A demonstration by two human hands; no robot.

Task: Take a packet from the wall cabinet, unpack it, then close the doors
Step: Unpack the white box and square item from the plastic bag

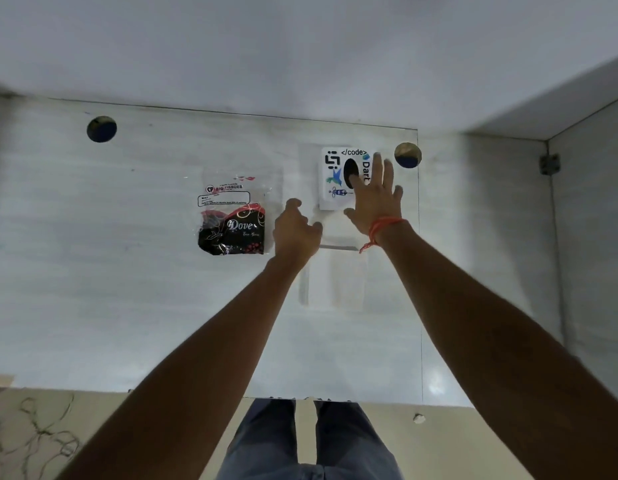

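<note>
A clear plastic tissue packet [231, 220] with a black and red printed lower half lies flat on the white glass-topped surface [93, 271], left of centre. To its right stands a white box [332, 178] with stickers and a black oval hole. A stack of white tissues [335, 282] lies in front of the box. My right hand [375, 195] is spread flat with fingers apart over the box's right side. My left hand [295, 230] is half curled at the tissue stack's upper left edge, between packet and box. Whether it grips the tissues is unclear.
Two round cable holes [101, 129] [408, 154] pierce the surface near its far edge. A side panel with a metal hinge [548, 164] rises at the right. Loose wires [41, 431] lie on the floor at lower left. My legs [300, 441] stand at the near edge.
</note>
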